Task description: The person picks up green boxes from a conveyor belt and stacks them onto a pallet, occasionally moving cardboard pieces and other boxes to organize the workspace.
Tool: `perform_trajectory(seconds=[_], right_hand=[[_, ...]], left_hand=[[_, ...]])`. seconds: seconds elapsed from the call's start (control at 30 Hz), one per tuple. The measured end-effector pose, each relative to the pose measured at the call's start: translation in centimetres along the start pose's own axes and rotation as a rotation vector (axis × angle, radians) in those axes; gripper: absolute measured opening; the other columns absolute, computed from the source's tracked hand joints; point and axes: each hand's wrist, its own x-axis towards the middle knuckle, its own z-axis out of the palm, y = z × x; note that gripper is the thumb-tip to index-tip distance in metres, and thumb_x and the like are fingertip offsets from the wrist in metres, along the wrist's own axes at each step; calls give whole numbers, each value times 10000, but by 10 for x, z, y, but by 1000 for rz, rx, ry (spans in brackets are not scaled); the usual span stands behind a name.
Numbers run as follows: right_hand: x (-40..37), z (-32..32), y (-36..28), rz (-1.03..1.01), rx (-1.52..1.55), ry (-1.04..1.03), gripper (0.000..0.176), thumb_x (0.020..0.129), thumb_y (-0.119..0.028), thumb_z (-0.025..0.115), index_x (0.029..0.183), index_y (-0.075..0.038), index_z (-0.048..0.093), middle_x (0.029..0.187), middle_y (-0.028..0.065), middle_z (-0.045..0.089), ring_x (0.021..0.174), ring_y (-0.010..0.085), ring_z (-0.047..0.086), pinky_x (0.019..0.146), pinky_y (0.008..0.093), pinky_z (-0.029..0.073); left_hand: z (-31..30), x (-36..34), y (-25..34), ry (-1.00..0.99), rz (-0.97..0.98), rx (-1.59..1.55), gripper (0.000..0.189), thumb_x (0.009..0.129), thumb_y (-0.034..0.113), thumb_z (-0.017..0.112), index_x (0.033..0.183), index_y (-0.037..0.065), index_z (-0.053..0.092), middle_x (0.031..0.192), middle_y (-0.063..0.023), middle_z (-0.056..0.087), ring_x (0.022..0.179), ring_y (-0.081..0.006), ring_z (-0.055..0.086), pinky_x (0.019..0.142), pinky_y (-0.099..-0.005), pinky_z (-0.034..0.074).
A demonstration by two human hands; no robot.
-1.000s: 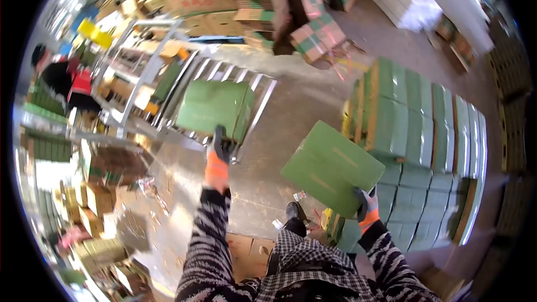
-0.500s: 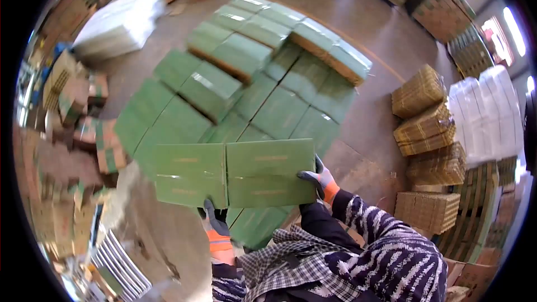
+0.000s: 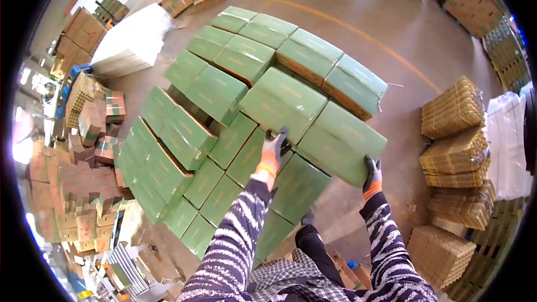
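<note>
Overhead, 2 gloved hands hold 2 green cartons side by side at the top of a stack.

Faintly, each carton top carries thin pale lines of print, but they are too small and blurred to read, and no brand can be made out. The left hand (image 3: 274,150) grips the near edge of the left green carton (image 3: 282,103), its dark fingers (image 3: 281,136) curled up into the seam beside the neighbouring carton. The right hand (image 3: 372,172) clamps the near right corner of the right green carton (image 3: 342,142), with its fingers wrapped close around the edge. Both cartons lie tilted and touch each other, resting on the stack of green cartons (image 3: 187,134), which stands on the concrete floor (image 3: 391,39). Brown tied bundles (image 3: 453,113) sit well apart on the right, and a white wrapped pile (image 3: 131,42) lies at the upper left.
</note>
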Motion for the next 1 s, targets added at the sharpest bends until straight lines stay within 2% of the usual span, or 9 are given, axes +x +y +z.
perform_trajectory(seconds=[0.13,0.3,0.47,0.5,0.57,0.63,0.73,0.87,1.0], right_hand=[[73,8,15,28,48,-38,566,836,-228,642,1335,-122,396,1216,63,509,1066,212,503,886,357,451],[135,6,62,113,63,21,623,837,-341,640,1360,-141,364,1247,57,489,1093,224,483,913,402,430],[137,9,42,346,187,-180,642,850,-478,578,1338,-98,405,1306,45,458,1153,233,457,949,383,403],[133,13,39,363,203,-214,641,856,-487,566,1328,-81,418,1312,41,455,1161,231,453,950,378,402],[149,3,55,139,11,-95,627,873,-509,525,1321,-81,427,1294,33,472,1153,221,461,954,371,399],[181,-31,73,98,-103,-53,621,882,-508,505,1322,-78,429,1277,39,481,1142,217,465,960,361,391],[186,-44,79,-84,-292,-25,601,882,-457,523,1320,-56,425,1283,81,478,1150,246,466,968,378,391],[111,-34,88,-700,-1010,265,578,883,-388,547,1317,-28,419,1290,137,473,1161,285,467,978,399,391],[-3,21,150,-984,-1231,294,559,884,-319,571,1313,1,413,1297,193,468,1171,323,469,988,421,391]], left_hand=[[50,43,27,28,7,55,759,768,177,719,1389,171,281,1106,-56,549,892,-201,585,730,-365,537],[19,112,-8,-241,34,40,773,838,249,648,1436,177,164,1174,-74,535,946,-211,572,774,-360,500],[-26,39,-53,-166,-17,41,645,877,266,591,1424,152,269,1097,-68,582,961,-207,571,839,-354,451],[-52,20,-82,-203,23,115,631,872,290,596,1413,147,303,1072,-51,597,894,-167,568,765,-307,455],[-93,-50,-107,-193,15,348,629,861,345,606,1396,132,352,1062,-28,610,845,-111,556,703,-272,463],[-160,-115,-148,-157,107,619,635,853,331,620,1391,119,356,1140,-50,605,977,-138,556,864,-310,449],[-235,-229,-135,85,47,697,647,855,313,620,1402,119,336,1153,-65,604,1032,-152,545,925,-311,416],[-373,-340,-101,232,80,631,663,854,300,625,1410,108,319,1240,-87,552,1106,-184,518,958,-323,395],[-525,-439,-28,943,354,653,669,842,357,607,1389,79,342,1326,-171,462,1194,-268,461,1004,-364,361]])
